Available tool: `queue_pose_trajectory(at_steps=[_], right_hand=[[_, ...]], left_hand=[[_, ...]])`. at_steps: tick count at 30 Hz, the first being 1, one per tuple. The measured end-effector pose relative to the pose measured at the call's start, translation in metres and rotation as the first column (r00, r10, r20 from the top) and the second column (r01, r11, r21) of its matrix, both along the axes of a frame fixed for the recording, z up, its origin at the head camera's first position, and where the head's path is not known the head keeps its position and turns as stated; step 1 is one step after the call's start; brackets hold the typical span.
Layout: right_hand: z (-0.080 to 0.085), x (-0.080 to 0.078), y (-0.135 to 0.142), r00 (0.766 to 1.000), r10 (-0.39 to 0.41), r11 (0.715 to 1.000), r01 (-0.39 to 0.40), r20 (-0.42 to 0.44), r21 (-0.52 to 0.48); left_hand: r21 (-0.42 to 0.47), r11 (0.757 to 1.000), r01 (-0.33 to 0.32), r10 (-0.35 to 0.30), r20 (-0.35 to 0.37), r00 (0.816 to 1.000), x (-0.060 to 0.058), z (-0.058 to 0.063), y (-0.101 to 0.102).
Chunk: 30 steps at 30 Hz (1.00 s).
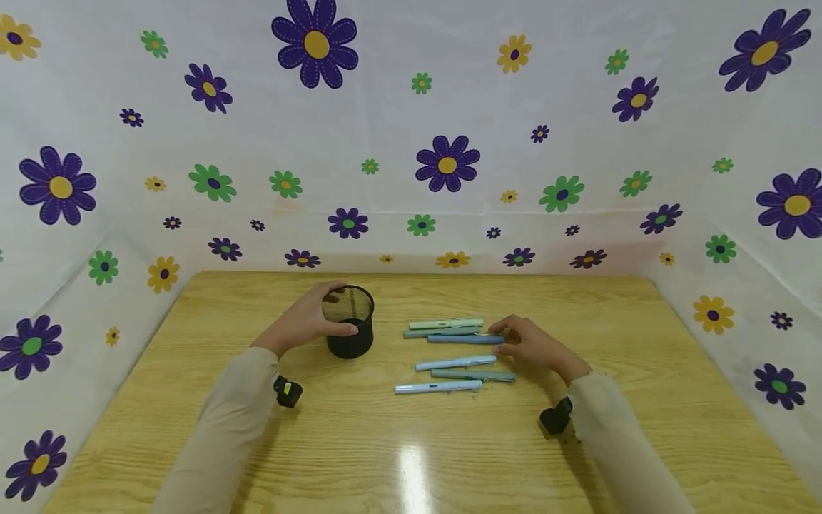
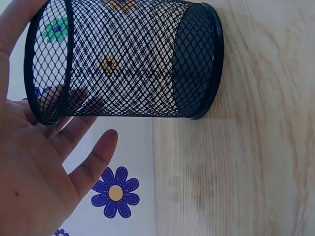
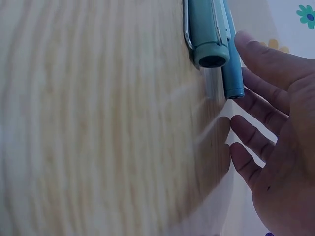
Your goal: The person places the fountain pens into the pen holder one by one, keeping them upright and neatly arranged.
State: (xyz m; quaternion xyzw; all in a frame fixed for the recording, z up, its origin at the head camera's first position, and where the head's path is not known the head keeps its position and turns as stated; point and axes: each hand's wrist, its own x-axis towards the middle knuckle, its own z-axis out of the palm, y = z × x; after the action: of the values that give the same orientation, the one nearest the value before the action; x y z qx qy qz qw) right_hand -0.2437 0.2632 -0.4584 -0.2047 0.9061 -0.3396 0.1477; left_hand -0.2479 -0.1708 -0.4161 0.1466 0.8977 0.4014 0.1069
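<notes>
My left hand [image 1: 302, 321] holds a black mesh pen holder [image 1: 350, 339] near its rim, thumb on the near side and fingers at the far side. The holder stands upright on the table; the left wrist view shows its mesh wall [image 2: 128, 64] close up. My right hand [image 1: 529, 344] is at the right end of a dark blue pen [image 1: 464, 339], its thumb and fingers spread on either side of that end. Just behind this pen lie a grey-green pen [image 1: 443, 332] and a pale green pen [image 1: 443, 324]. In the right wrist view, a green pen's end [image 3: 209, 49] is nearer the camera.
Closer to me on the wooden table [image 1: 359, 450] lie a light blue pen [image 1: 454, 363], a green pen [image 1: 472, 375] and a pale blue pen [image 1: 437, 387]. A flower-printed white cloth [image 1: 385, 121] encloses the table's back and sides.
</notes>
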Motion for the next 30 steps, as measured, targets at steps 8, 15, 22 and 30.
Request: queue_pose_trajectory(at_steps=[8,15,22,30], right_hand=[[-0.003,-0.003,-0.003,0.999,-0.038,0.999,0.038,0.026,0.005],[-0.004,-0.002,-0.007,0.999,-0.044,0.999,0.044,0.015,0.014],[-0.003,-0.002,-0.009,0.999,-0.047,0.999,0.047,-0.01,0.02],[-0.002,-0.004,-0.011,0.998,-0.024,0.999,0.027,-0.058,0.038]], left_hand=[[-0.005,1.0,0.014,-0.014,0.014,1.0,0.001,0.002,0.0],[-0.003,1.0,0.018,-0.018,0.033,0.999,0.002,0.0,-0.001],[0.002,1.0,0.02,-0.02,0.029,0.999,0.002,0.0,-0.001],[0.002,1.0,0.01,-0.01,0.022,1.0,0.0,0.0,0.0]])
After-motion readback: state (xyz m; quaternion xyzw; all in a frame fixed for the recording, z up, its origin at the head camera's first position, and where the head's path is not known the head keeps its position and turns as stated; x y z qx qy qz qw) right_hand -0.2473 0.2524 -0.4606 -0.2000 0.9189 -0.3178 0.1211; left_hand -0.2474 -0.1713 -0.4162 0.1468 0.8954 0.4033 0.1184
